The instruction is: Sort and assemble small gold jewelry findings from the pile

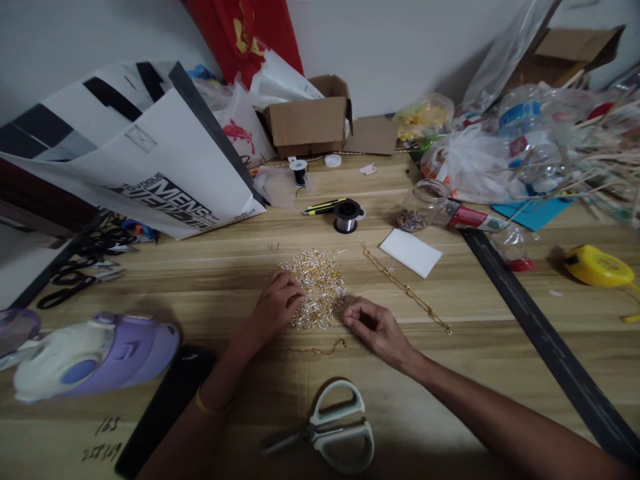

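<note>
A loose pile of small gold and clear beads or findings (320, 283) lies on the wooden table. My left hand (277, 303) rests at its left edge with fingers curled into the pieces; whatever they hold is hidden. At the right edge, my right hand (373, 327) has thumb and index finger pinched together, and anything between them is too small to make out. Just below the pile lies a short gold chain (320, 350). A longer gold chain (407, 290) stretches diagonally beyond my right hand. White-handled scissors (340, 427) lie nearest to me.
A spool of wire (346, 217) and a box cutter (323, 207) lie behind the pile, near a white card (411, 252). A purple and white bottle (100, 360) and a black phone-like slab (167, 407) are at left. A yellow tape measure (597, 265) sits right.
</note>
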`<control>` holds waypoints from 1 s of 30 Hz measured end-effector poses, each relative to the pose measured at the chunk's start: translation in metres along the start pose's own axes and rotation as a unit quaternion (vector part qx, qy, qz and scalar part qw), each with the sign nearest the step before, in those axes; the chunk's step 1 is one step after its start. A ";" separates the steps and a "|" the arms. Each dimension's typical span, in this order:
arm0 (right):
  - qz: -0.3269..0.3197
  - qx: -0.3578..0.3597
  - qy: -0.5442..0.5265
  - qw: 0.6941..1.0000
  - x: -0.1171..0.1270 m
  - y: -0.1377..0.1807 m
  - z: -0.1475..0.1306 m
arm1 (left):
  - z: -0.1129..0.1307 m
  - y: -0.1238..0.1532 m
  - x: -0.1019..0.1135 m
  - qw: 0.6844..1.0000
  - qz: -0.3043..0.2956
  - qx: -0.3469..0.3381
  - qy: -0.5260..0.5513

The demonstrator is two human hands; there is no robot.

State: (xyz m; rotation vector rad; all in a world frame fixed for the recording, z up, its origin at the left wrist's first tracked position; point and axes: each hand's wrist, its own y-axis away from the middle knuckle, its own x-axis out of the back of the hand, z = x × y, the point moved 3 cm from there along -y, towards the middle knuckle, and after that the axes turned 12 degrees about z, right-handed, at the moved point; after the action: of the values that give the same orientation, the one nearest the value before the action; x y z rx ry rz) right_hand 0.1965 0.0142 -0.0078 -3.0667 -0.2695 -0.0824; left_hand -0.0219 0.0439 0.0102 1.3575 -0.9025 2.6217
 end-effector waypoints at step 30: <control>-0.001 -0.001 0.004 1.000 0.000 -0.001 -0.002 | 0.005 -0.001 -0.005 1.000 0.009 -0.006 -0.018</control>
State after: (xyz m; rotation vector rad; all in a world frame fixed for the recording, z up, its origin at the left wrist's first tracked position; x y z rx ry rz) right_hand 0.1959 0.0145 -0.0057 -3.0680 -0.2733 -0.0948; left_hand -0.0148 0.0433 0.0093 1.4046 -0.9374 2.6096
